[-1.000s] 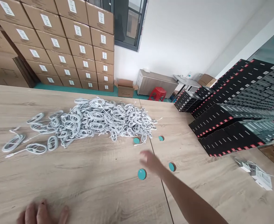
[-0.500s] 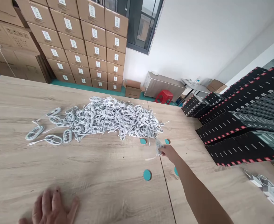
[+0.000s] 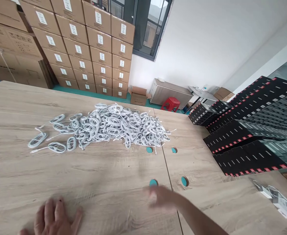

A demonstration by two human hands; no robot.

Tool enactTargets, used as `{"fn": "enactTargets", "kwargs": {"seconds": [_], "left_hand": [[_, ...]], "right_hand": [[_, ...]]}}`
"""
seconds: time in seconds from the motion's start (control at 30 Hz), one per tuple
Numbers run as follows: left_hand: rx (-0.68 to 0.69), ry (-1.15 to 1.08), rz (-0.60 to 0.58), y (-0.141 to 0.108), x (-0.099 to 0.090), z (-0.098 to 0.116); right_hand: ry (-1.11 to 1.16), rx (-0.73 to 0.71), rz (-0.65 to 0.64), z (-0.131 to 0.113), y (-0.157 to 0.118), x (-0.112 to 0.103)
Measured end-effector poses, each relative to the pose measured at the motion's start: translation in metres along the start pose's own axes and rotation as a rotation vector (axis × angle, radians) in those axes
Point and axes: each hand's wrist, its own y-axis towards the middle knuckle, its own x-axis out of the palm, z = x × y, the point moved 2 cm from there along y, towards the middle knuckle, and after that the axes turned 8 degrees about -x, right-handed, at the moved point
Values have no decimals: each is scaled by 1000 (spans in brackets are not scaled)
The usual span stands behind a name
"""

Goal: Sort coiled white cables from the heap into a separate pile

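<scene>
A large tangled heap of coiled white cables [image 3: 109, 125] lies on the light wood-grain table [image 3: 97, 173], with a few loose coils [image 3: 60, 145] at its left end. My left hand [image 3: 55, 217] rests flat on the table at the near edge, fingers apart and holding nothing. My right hand [image 3: 160, 197] is motion-blurred just below a round teal spot [image 3: 153, 182], which looks like a hole in the tabletop. The blur hides whether its fingers hold anything. No cable shows clearly in that hand.
Labelled cardboard cartons [image 3: 80, 49] stand stacked at the back left. Black boxes with red marks [image 3: 246, 140] are piled at the right. White packaged items [image 3: 274, 200] lie on the table's right side. A red stool [image 3: 170, 103] stands by a cabinet [image 3: 170, 92] beyond the table.
My right hand has moved from the heap's near edge back toward me, and the coiled cable it held is no longer visible. My left hand stays put on the table.
</scene>
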Motion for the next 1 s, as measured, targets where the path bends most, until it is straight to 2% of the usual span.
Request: {"fn": "enactTargets", "kwargs": {"seconds": [0.07,0.1,0.13,0.2,0.3,0.37,0.43,0.53,0.6,0.7,0.77,0.83,0.93,1.0], "left_hand": [[9,-17,136,-2,-6,2],[18,-15,164,-2,-7,2],[26,-6,155,-2,-6,1],[38,21,114,-3,-3,-1],[26,31,132,-4,3,-5],[7,32,176,-5,5,-5],[1,51,182,-6,7,-5],[-3,116,163,-7,5,-4],[-10,191,147,-7,1,-2],[-39,341,124,-7,-4,3],[-43,410,122,-6,-5,6],[-30,422,130,-6,-4,7],[-24,364,145,-4,0,4],[-16,304,135,-3,4,0]], "right_hand": [[-176,-2,453,-9,47,-48],[-266,21,597,-14,72,-71],[-312,80,693,-16,95,-91],[-352,168,795,-19,134,-121],[-267,137,892,-14,164,-140],[-146,70,934,-6,165,-144],[81,21,953,3,153,-148],[533,-9,953,11,122,-154],[746,12,913,10,97,-155],[909,50,842,0,60,-141],[940,69,784,-6,38,-116],[933,121,642,-7,19,-73],[796,233,237,2,-7,13],[635,217,11,9,-18,62]]}}
